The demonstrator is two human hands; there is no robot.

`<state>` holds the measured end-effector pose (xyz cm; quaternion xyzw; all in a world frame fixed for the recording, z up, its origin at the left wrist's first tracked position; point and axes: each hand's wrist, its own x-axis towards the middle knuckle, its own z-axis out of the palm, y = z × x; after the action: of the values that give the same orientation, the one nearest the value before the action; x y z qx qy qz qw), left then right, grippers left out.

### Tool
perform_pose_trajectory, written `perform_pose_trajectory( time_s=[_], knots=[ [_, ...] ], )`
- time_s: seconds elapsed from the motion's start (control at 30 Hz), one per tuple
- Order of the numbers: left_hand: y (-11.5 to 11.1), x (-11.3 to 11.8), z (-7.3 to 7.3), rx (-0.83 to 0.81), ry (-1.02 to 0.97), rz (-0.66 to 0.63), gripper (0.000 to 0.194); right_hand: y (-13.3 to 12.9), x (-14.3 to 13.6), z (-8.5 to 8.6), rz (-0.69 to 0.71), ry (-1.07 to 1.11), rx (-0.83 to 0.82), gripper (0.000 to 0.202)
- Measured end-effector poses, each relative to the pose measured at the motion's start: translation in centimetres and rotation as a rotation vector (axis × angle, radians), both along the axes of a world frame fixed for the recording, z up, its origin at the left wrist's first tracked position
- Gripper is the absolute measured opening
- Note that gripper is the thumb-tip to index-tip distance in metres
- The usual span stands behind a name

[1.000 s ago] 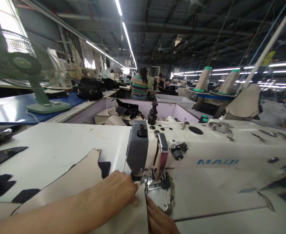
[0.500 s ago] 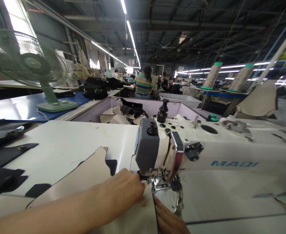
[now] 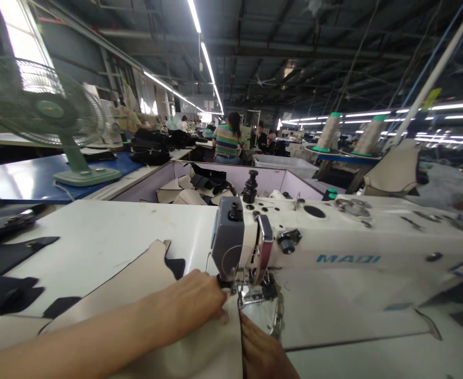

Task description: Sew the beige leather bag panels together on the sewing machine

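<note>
A beige piece with dark edges (image 3: 124, 287) lies on the white sewing table (image 3: 109, 226) and runs under the sewing machine (image 3: 231, 237). My left hand (image 3: 200, 300) rests on it, just left of the presser foot, fingers curled down; what they may pinch is hidden. Low in the view, my right hand (image 3: 261, 347) lies along the dark edge of the piece, below the foot, with its fingers extended close together. The thumb side of that hand is partly hidden by the material. Another beige part (image 3: 342, 316) lies beneath the machine arm.
Black pieces (image 3: 10, 284) lie at the left. A green fan (image 3: 76, 176) stands on a blue table. Behind the machine, a pale purple bin (image 3: 160, 173) holds beige and black pieces. Thread cones (image 3: 328, 131) stand at the right. A person in a striped top (image 3: 228, 141) is farther back.
The machine and both hands appear slightly farther left in view, and more of the machine's right side shows. The hands keep nearly the same place beside the presser foot.
</note>
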<state>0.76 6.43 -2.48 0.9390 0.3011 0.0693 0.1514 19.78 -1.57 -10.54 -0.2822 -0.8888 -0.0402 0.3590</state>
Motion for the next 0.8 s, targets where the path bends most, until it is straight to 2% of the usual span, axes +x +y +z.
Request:
perform_pose_trajectory(
  time_s=[0.07, 0.17, 0.3, 0.37, 0.43, 0.5, 0.57, 0.63, 0.73, 0.8],
  knots=[
    [-0.4, 0.2, 1.0, 0.083, 0.133, -0.052, 0.014, -0.2, -0.4, 0.1, 0.007, 0.024, -0.045, 0.040],
    [-1.4, 0.1, 2.1, 0.168, 0.223, -0.050, 0.016, -0.5, -0.8, 0.6, -0.007, 0.030, -0.109, 0.041],
    [-3.2, -1.0, 3.6, 0.272, 0.218, 0.056, 0.024, -1.1, -1.1, 2.3, 0.015, -0.036, -0.157, 0.044],
    [-4.5, -1.7, 4.6, 0.285, 0.173, 0.109, 0.028, -1.8, -0.8, 3.7, 0.022, -0.070, -0.250, 0.046],
    [-6.0, -2.1, 5.6, 0.228, 0.090, 0.126, 0.028, -2.8, 0.0, 5.1, -0.017, -0.049, -0.405, 0.049],
    [-7.5, -2.2, 6.4, 0.132, -0.014, 0.125, 0.025, -3.6, 1.0, 6.4, -0.103, 0.089, -0.554, 0.047],
    [-8.7, -1.9, 6.7, 0.061, -0.116, 0.146, 0.030, -4.2, 1.8, 7.3, -0.174, 0.326, -0.684, 0.034],
    [-9.4, -1.5, 6.8, 0.039, -0.192, 0.205, 0.035, -4.3, 1.8, 8.1, -0.171, 0.570, -0.819, 0.023],
    [-9.3, -0.9, 6.7, 0.103, -0.248, 0.317, 0.038, -3.8, 0.1, 9.2, -0.034, 0.846, -1.092, 0.052],
    [-8.8, -0.7, 6.6, 0.135, -0.300, 0.358, 0.038, -3.4, -1.3, 9.8, 0.050, 0.932, -1.207, 0.058]
  ],
)
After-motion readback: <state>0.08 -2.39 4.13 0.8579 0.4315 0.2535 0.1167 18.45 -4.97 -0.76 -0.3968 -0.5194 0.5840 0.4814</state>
